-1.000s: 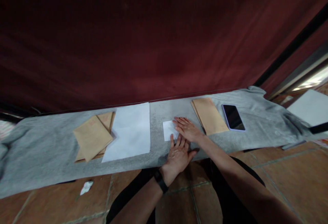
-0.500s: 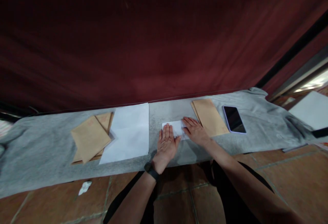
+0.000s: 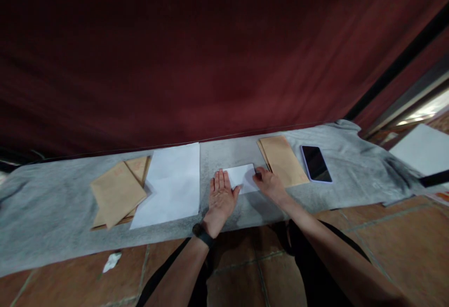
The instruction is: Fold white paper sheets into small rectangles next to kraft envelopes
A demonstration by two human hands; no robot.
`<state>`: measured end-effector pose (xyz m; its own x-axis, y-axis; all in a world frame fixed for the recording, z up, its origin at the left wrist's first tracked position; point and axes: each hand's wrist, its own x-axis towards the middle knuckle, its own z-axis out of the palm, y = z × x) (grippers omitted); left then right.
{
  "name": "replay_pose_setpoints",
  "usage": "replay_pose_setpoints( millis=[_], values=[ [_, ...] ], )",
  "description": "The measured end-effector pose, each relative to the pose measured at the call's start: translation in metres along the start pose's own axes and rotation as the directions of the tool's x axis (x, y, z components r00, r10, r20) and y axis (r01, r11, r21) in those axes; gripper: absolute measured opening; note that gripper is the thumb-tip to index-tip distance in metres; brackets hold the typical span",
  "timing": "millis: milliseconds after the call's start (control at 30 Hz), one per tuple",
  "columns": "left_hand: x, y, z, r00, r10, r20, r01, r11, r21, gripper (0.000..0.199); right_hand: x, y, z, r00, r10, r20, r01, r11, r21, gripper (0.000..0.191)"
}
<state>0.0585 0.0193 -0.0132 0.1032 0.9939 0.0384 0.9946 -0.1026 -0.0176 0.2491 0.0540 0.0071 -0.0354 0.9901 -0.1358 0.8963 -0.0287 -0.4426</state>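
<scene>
A small folded sheet of white paper (image 3: 242, 175) lies on the grey cloth in front of me. My left hand (image 3: 221, 195) rests flat over its left end, fingers stretched out and thumb spread to the side. At the opposite end, my right hand (image 3: 269, 183) has its fingers curled in and closed at the paper's right edge; the fingertips are partly hidden. Just beyond that hand lie brown envelopes (image 3: 284, 159), stacked slightly askew. Larger white paper sheets (image 3: 170, 185) lie to the left of my left hand.
More brown envelopes (image 3: 117, 192) lie fanned at the far left, partly against the white sheets. A phone (image 3: 316, 164) in a lilac case sits right of the envelope stack. The grey cloth (image 3: 365, 166) ends before a dark red curtain (image 3: 224, 63). A crumpled white scrap (image 3: 112, 262) is on the tiled floor.
My right hand has gone from flat with fingers spread to curled at the paper's right edge, uncovering more of it. My left hand stays flat on the paper. The view has shifted slightly.
</scene>
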Motion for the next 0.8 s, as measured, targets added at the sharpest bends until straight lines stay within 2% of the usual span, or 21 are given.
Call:
replay_pose_setpoints(
  millis=[133,200,267,333,367,433,500,567,633,667,733,800],
  values=[
    [0.000,-0.001,0.001,0.999,0.002,-0.041,-0.003,0.999,-0.033,0.075,0.004,0.004,0.001,1.000,0.009,0.029,-0.013,0.989,0.147,0.020],
    [0.002,-0.002,-0.002,0.999,0.005,-0.048,-0.009,0.996,-0.083,0.073,0.005,0.004,0.001,0.999,-0.017,0.035,0.007,0.962,0.272,0.020],
    [0.006,-0.003,-0.010,0.998,0.019,-0.066,-0.031,0.982,-0.186,0.070,0.006,0.002,-0.002,0.999,-0.041,0.008,0.033,0.885,0.465,0.023],
    [0.008,-0.003,-0.022,0.993,0.031,-0.117,-0.072,0.928,-0.365,0.066,0.006,-0.001,-0.010,0.994,-0.056,-0.093,0.103,0.758,0.644,0.028],
    [0.009,-0.003,-0.029,0.988,0.032,-0.148,-0.100,0.872,-0.479,0.065,0.005,-0.003,-0.015,0.984,-0.062,-0.165,0.161,0.701,0.694,0.030],
    [0.008,0.001,-0.043,0.983,0.006,-0.183,-0.138,0.681,-0.719,0.064,0.001,-0.008,-0.024,0.946,-0.083,-0.315,0.292,0.646,0.706,0.032],
    [0.005,0.009,-0.054,0.989,-0.031,-0.146,-0.123,0.386,-0.914,0.065,-0.006,-0.015,-0.030,0.900,-0.147,-0.411,0.402,0.648,0.647,0.029],
    [0.003,0.019,-0.059,0.996,-0.076,-0.055,-0.051,0.057,-0.997,0.063,-0.016,-0.022,-0.030,0.847,-0.287,-0.447,0.512,0.668,0.540,0.025],
    [0.003,0.028,-0.060,0.990,-0.131,0.054,0.026,-0.210,-0.977,0.056,-0.027,-0.030,-0.025,0.777,-0.455,-0.435,0.617,0.686,0.385,0.023],
    [0.005,0.032,-0.059,0.981,-0.166,0.103,0.049,-0.304,-0.951,0.051,-0.031,-0.033,-0.021,0.744,-0.525,-0.414,0.657,0.687,0.310,0.024],
    [0.008,0.035,-0.057,0.952,-0.244,0.183,0.065,-0.422,-0.904,0.042,-0.037,-0.036,-0.016,0.694,-0.619,-0.368,0.710,0.672,0.211,0.027],
    [0.012,0.032,-0.056,0.927,-0.274,0.255,0.090,-0.499,-0.862,0.040,-0.037,-0.035,-0.015,0.685,-0.630,-0.367,0.719,0.665,0.201,0.029]
  ],
)
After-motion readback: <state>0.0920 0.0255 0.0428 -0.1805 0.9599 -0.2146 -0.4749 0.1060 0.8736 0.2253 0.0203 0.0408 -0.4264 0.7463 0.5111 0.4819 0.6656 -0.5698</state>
